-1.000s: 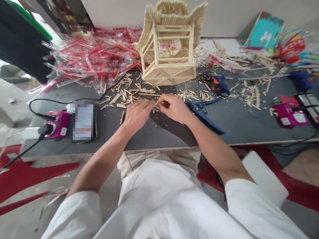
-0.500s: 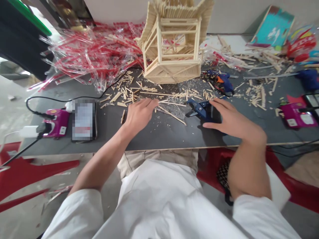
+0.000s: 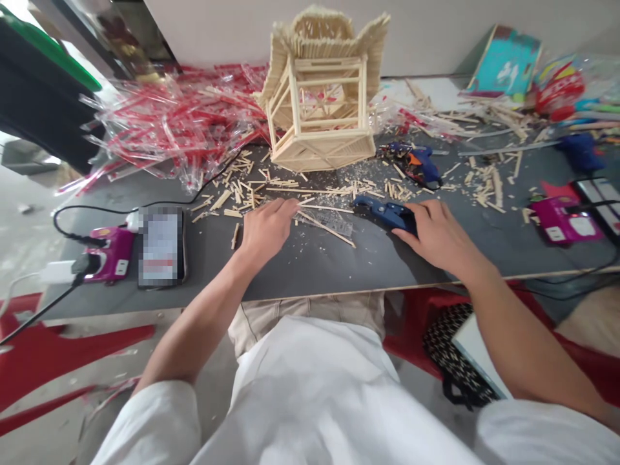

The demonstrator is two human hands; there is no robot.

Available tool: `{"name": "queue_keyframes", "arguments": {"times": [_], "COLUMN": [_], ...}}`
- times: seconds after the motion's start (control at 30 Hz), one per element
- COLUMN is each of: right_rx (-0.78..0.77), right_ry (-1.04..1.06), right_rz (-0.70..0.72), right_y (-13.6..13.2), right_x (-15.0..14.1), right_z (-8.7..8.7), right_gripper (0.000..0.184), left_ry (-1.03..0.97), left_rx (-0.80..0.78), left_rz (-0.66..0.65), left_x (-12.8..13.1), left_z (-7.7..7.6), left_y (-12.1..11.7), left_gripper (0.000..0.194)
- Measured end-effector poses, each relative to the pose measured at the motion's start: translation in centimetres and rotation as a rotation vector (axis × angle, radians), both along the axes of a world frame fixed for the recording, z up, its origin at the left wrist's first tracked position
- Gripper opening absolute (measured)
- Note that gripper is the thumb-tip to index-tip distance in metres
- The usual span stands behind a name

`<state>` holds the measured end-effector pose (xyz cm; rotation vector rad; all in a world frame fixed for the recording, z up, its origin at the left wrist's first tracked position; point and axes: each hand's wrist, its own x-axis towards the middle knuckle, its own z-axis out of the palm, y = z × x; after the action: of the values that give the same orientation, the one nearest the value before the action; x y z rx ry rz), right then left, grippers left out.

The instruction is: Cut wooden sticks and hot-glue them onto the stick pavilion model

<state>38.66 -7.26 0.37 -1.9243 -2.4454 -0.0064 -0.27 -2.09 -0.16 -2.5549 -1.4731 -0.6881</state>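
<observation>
My left hand (image 3: 268, 227) rests on the dark tabletop, its fingers pinched together around the near ends of two thin wooden sticks (image 3: 328, 208). The sticks fan out to the right over a clear plastic strip (image 3: 334, 223) that looks like a ruler. To the right, my right hand (image 3: 438, 236) is wrapped around the handles of a blue hand cutter (image 3: 385, 212). The cutter's jaw end points left, near the stick tips but apart from them. Behind both hands stands a model pavilion (image 3: 329, 142) built from wooden sticks.
Short stick offcuts (image 3: 237, 187) litter the table. Red and clear wrappers (image 3: 169, 123) are heaped at back left. A phone (image 3: 161, 248) and a purple power adapter (image 3: 110, 253) lie at left. A blue glue gun (image 3: 421, 163) sits behind the cutter; another purple adapter (image 3: 564, 219) stands at right.
My right hand, which was spread over the cutter, has closed around its handles. The left hand stays at the sticks. The whole view has shifted slightly.
</observation>
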Motion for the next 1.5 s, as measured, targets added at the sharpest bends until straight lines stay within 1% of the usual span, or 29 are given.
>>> {"name": "queue_keyframes", "arguments": {"times": [0.1, 0.17, 0.23, 0.27, 0.3, 0.33, 0.37, 0.4, 0.43, 0.5, 0.57, 0.63, 0.7, 0.8, 0.93, 1.03, 1.2, 1.37, 1.5], "right_rx": [0.0, -0.011, -0.042, -0.084, -0.169, -0.295, -0.396, -0.443, -0.455, -0.425, -0.37, -0.34, -0.343, -0.369, -0.419, -0.425, -0.433, -0.429, -0.423], "right_ry": [0.052, 0.165, 0.343, 0.453, 0.585, 0.717, 0.801, 0.844, 0.869, 0.914, 0.966, 1.006, 1.027, 1.048, 1.086, 1.129, 1.163, 1.117, 1.085], "right_rz": [-0.077, -0.115, -0.152, -0.173, -0.202, -0.233, -0.236, -0.217, -0.19, -0.129, -0.101, -0.102, -0.115, -0.136, -0.15, -0.177, -0.185, -0.165, -0.14], "right_y": [-0.4, -0.8, -1.3, -1.7, -2.0, -2.3, -2.6, -2.8, -3.0, -3.2, -3.2, -3.2, -3.1, -3.1, -3.2, -3.2, -3.2, -3.3, -3.2], "right_x": [-0.4, -1.2, -2.6, -3.6, -4.7, -5.9, -7.2, -8.3, -9.4, -11.2, -12.3, -12.8, -13.1, -13.7, -14.9, -15.8, -16.3, -16.4, -16.5], "right_z": [0.7, 1.5, 2.4, 2.8, 3.2, 3.5, 3.6, 3.7, 3.6, 3.1, 2.6, 2.2, 2.2, 2.6, 3.2, 3.3, 3.0, 3.2, 3.4], "right_gripper": [0.076, 0.071, 0.063, 0.059, 0.057, 0.057, 0.057, 0.056, 0.054, 0.049, 0.047, 0.046, 0.048, 0.051, 0.057, 0.06, 0.058, 0.055, 0.052], "left_ry": [-0.031, -0.076, -0.117, -0.13, -0.139, -0.149, -0.161, -0.174, -0.186, -0.204, -0.21, -0.21, -0.204, -0.174, -0.158, -0.169, -0.148, -0.154, -0.146], "left_rx": [-0.011, -0.024, -0.03, -0.03, -0.026, -0.021, -0.016, -0.013, -0.011, -0.013, -0.029, -0.036, -0.026, 0.003, 0.015, 0.033, 0.072, 0.039, 0.044], "left_rz": [0.017, 0.039, 0.065, 0.07, 0.065, 0.054, 0.04, 0.027, 0.018, 0.012, 0.016, 0.024, 0.026, 0.017, -0.046, -0.062, -0.064, -0.077, -0.077], "left_x": [0.1, 0.2, 0.3, 0.4, 0.4, 0.4, 0.4, 0.4, 0.4, 0.3, 0.2, 0.1, 0.1, 0.3, 0.5, 0.5, 0.5, 0.6, 0.6], "left_z": [0.0, 0.2, 0.3, 0.4, 0.4, 0.4, 0.4, 0.3, 0.2, 0.0, -0.1, 0.0, 0.2, 0.5, 0.6, 0.5, 0.7, 1.0, 1.1], "left_y": [0.0, -0.1, -0.3, -0.4, -0.5, -0.6, -0.7, -0.7, -0.8, -0.8, -0.7, -0.7, -0.7, -0.9, -1.3, -1.4, -1.3, -1.5, -1.6], "left_gripper": [0.033, 0.034, 0.035, 0.035, 0.035, 0.035, 0.035, 0.035, 0.035, 0.034, 0.034, 0.035, 0.036, 0.037, 0.035, 0.034, 0.034, 0.037, 0.038]}}
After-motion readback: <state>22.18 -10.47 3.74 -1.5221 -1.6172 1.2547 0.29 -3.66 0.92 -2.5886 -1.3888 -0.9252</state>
